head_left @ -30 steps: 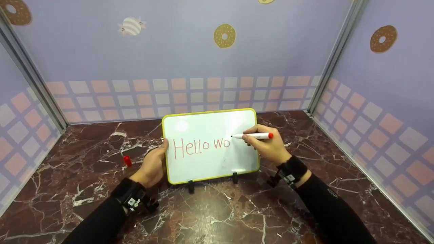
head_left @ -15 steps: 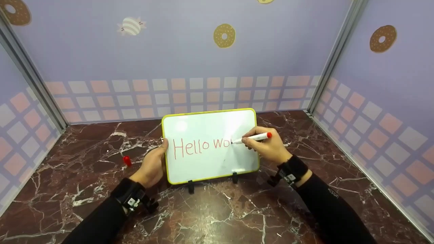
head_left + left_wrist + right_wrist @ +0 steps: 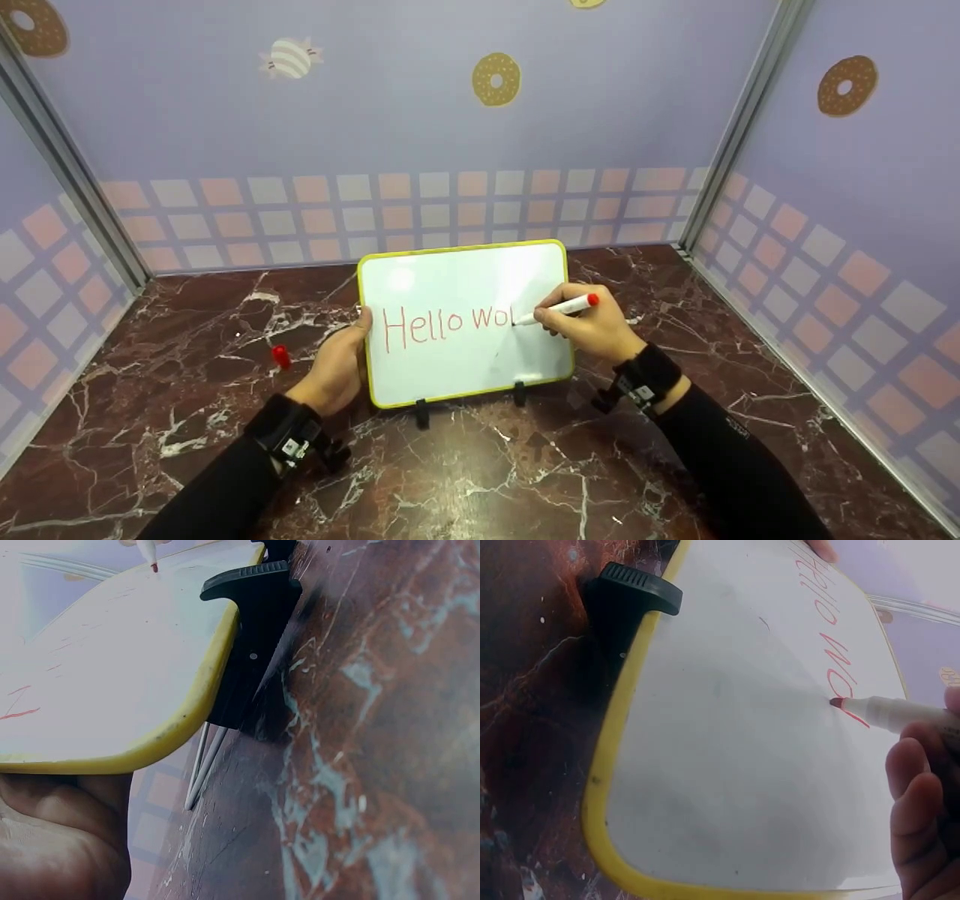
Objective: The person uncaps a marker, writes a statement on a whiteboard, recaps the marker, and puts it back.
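A small whiteboard (image 3: pixel 450 375) with a yellow frame leans back on a black stand (image 3: pixel 251 652), bearing "Hello wo" and a further stroke in red. My left hand (image 3: pixel 337 371) grips its left edge, thumb at the front and the other fingers hidden behind. In my right hand (image 3: pixel 592 322) a white marker (image 3: pixel 562 306) with a red end is pinched between thumb and fingers. The marker's tip is at the lower end of the stroke after the "o", as the right wrist view shows close up.
A red marker cap (image 3: pixel 281 356) lies on the dark red marbled table (image 3: pixel 465 480), left of the left hand. Patterned wall panels (image 3: pixel 420 135) enclose the table at the back and both sides.
The right hand has drawn the marker tip downward, leaving a new red vertical stroke after "wo". The left hand and the whiteboard have stayed in place.
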A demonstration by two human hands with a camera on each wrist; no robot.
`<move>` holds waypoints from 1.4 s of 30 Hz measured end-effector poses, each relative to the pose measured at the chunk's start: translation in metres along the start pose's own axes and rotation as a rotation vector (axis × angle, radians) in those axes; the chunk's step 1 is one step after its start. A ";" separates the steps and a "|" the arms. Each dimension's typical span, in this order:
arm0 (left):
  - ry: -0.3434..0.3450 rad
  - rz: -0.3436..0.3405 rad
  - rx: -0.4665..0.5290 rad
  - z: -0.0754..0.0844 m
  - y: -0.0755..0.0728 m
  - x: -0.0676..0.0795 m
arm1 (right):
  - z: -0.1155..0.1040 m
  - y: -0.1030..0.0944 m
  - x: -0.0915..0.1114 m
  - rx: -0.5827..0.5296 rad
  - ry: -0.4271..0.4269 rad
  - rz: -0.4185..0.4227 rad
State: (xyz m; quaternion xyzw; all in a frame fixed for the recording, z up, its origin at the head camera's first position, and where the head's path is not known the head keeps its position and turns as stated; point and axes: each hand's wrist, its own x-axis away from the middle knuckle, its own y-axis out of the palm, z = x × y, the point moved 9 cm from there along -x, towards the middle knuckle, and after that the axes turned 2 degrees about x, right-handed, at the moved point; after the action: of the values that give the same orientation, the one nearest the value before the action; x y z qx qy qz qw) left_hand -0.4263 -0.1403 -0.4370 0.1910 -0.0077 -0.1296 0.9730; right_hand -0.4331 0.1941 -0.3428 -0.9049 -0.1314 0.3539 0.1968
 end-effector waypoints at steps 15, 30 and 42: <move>-0.007 -0.027 -0.009 0.000 0.002 0.001 | 0.003 -0.005 0.002 -0.094 0.066 0.037; -0.004 -0.007 -0.018 0.001 -0.001 0.001 | 0.004 -0.008 0.000 -0.053 0.042 0.080; 0.004 -0.004 -0.011 0.001 -0.001 0.001 | 0.003 -0.006 -0.001 -0.043 0.061 0.078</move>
State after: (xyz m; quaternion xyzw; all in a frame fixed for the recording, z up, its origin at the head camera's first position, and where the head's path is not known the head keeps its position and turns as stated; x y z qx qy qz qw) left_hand -0.4260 -0.1417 -0.4369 0.1859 -0.0046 -0.1311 0.9738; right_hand -0.4366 0.2004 -0.3418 -0.9237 -0.0974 0.3307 0.1673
